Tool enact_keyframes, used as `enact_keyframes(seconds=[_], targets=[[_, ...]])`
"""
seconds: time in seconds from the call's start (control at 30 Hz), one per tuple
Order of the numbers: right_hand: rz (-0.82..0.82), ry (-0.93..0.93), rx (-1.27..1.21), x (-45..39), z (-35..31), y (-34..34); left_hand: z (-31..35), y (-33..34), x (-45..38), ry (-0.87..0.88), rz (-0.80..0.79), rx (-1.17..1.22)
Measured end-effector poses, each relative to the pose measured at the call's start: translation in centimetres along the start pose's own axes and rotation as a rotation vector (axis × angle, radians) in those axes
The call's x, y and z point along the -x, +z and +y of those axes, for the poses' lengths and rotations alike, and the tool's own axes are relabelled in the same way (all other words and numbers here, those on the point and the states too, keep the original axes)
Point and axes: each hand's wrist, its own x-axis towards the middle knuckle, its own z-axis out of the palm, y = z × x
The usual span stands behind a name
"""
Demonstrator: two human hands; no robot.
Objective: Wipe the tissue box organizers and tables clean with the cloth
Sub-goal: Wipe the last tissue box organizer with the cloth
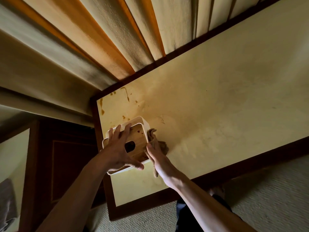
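Observation:
A white tissue box organizer (pixel 143 123) with a wooden lid and an oval slot stands near the left end of a cream table (pixel 217 101) with a dark wood border. My left hand (pixel 118 148) lies spread over the lid, fingertips on the far rim and thumb on the near rim. My right hand (pixel 157 151) grips a brown cloth (pixel 164 145) and presses it against the box's right side, on the tabletop. Brown stains (pixel 102 108) mark the table's far left corner, and a few spots mark the lid.
Beige and orange curtains (pixel 83 47) hang right behind the table's far edge. A dark wood cabinet (pixel 66 164) stands to the left, with another cream surface (pixel 11 164) beside it. Pale carpet (pixel 267 190) lies below, and my leg (pixel 184 215) is under the near edge.

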Motion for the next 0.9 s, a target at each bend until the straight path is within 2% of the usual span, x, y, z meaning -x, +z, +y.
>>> enact_keyframes(seconds=[0.3, 0.53, 0.7, 0.9], targets=[[0.130, -0.034, -0.039, -4.2, -2.6, -1.2, 0.3, -0.1, 0.1, -0.009, -0.022, 0.013], [0.059, -0.065, 0.058, -6.1, -4.5, -0.8, 0.6, -0.4, 0.3, -0.017, -0.038, 0.029], [0.151, -0.183, 0.088, -5.3, -3.9, -0.4, 0.6, -0.4, 0.4, -0.017, -0.034, 0.030], [0.133, -0.219, 0.081, -2.2, -2.5, -0.2, 0.7, -0.4, 0.5, -0.022, -0.029, 0.039]])
